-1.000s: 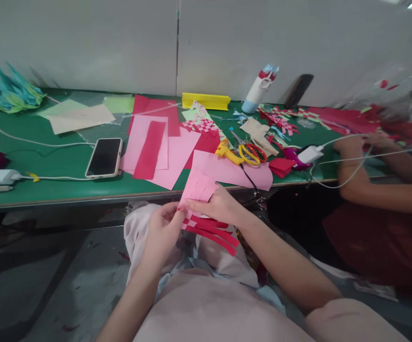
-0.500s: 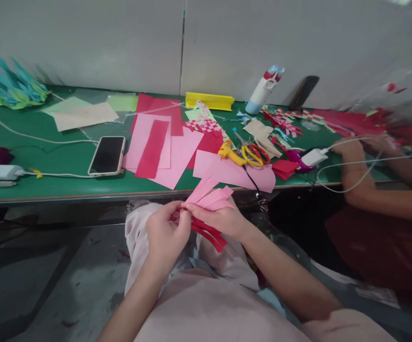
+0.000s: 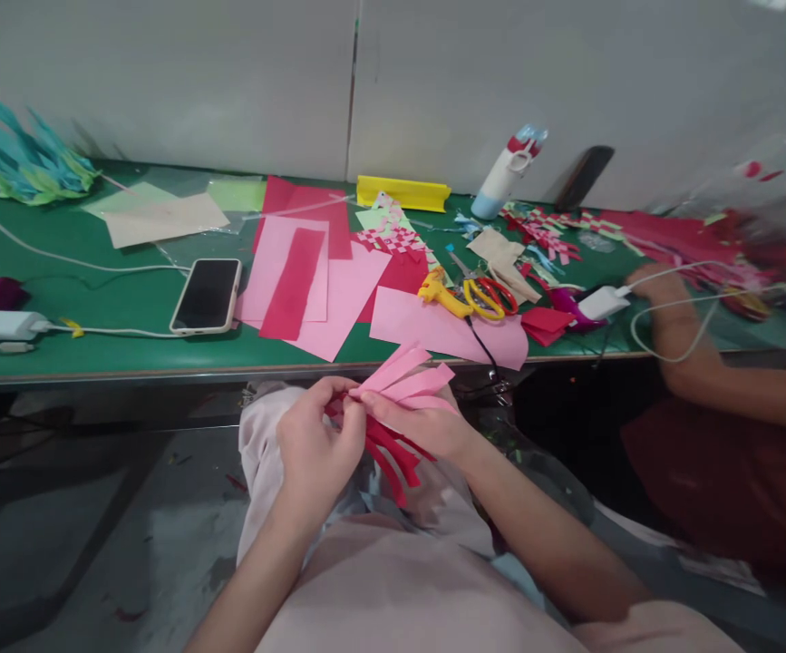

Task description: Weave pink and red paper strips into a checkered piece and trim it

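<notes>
Both hands meet above my lap, just in front of the table edge. My left hand (image 3: 321, 431) pinches the joined end of a bundle of paper strips between thumb and fingers. From the right, my right hand (image 3: 420, 424) grips the same bundle, its thumb beside the left one. Pink strips (image 3: 399, 376) fan out up and to the right. Red strips (image 3: 396, 458) hang below the right hand, curving downward. Where the strips join is mostly hidden by the fingers.
On the green table (image 3: 121, 299) lie a phone (image 3: 207, 296), pink sheets (image 3: 355, 290), a yellow glue gun (image 3: 441, 292), scissors (image 3: 484, 297) and woven strips. A bottle (image 3: 505, 177) stands behind. At right, another person's arm (image 3: 688, 336) rests near white cables.
The red strips have swung lower and spread apart, and the pink strips fan out wider. Both hands keep their hold. The other person's far arm has moved away at right.
</notes>
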Available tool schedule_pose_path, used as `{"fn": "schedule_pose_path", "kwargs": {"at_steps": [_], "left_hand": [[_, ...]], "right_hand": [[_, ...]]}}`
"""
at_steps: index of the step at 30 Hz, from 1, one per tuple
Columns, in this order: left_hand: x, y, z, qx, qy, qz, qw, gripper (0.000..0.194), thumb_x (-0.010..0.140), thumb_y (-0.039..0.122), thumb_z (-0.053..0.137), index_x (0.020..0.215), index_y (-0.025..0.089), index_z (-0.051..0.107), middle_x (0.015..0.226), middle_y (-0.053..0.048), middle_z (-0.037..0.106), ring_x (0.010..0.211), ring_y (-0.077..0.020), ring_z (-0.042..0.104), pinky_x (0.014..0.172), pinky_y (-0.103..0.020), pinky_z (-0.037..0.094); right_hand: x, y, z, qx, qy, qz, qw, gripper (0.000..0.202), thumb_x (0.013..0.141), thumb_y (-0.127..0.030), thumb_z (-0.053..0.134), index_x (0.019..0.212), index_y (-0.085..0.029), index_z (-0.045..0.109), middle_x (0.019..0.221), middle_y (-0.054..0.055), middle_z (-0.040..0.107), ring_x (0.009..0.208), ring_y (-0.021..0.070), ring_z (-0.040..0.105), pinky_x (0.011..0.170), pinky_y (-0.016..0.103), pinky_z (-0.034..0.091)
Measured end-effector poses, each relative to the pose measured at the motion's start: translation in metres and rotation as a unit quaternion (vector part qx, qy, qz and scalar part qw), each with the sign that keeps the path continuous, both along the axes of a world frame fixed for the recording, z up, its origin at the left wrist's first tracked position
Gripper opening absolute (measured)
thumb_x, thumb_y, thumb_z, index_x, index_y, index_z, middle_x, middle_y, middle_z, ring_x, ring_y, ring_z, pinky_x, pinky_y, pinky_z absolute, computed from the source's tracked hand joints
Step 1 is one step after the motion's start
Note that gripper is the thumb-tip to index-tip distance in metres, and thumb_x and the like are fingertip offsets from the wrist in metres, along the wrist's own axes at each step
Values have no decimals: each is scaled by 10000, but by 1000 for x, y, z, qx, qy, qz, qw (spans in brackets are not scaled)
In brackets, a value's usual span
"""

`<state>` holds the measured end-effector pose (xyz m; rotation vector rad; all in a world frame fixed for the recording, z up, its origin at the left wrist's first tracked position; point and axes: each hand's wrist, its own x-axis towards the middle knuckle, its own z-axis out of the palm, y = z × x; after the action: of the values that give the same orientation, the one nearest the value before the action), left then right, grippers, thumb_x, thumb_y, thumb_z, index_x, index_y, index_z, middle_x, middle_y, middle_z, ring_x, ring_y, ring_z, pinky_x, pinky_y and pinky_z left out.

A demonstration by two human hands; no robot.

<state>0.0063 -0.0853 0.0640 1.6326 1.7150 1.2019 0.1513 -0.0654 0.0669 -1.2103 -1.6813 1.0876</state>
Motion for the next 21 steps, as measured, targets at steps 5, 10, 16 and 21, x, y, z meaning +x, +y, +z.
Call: {"fn": "schedule_pose_path", "kwargs": {"at_steps": [5,10,16,21], "left_hand": [[0,0,0,13,17,-1,1000,136,755,218,531,746,207,667,626,26,668,580,-131,598,578,-226,424],[-1,0,-1,12,14,-2,1000,129,748,214,534,740,206,662,622,24,661,575,-134,593,576,-233,425],[-5,1,0,-17,-47,-28,998,188,741,200,558,883,203,681,810,-7,722,708,-152,641,678,-251,476],[-7,4,-2,-64,-143,-45,987,157,766,331,628,802,186,675,747,-11,701,671,-146,617,627,-241,478]], "right_hand": [[-1,-2,0,-13,22,11,1000,220,842,-360,601,927,-238,763,894,17,750,844,203,695,796,367,571],[-1,-3,3,-28,59,16,998,192,844,-342,610,925,-261,765,904,3,752,856,184,697,808,329,568],[2,2,-11,-79,105,-73,989,334,803,-453,649,601,-187,638,515,-17,606,455,107,541,437,234,452],[2,6,-19,-97,126,-78,984,383,798,-464,656,565,-177,556,470,-23,538,426,95,489,411,231,392]]}}
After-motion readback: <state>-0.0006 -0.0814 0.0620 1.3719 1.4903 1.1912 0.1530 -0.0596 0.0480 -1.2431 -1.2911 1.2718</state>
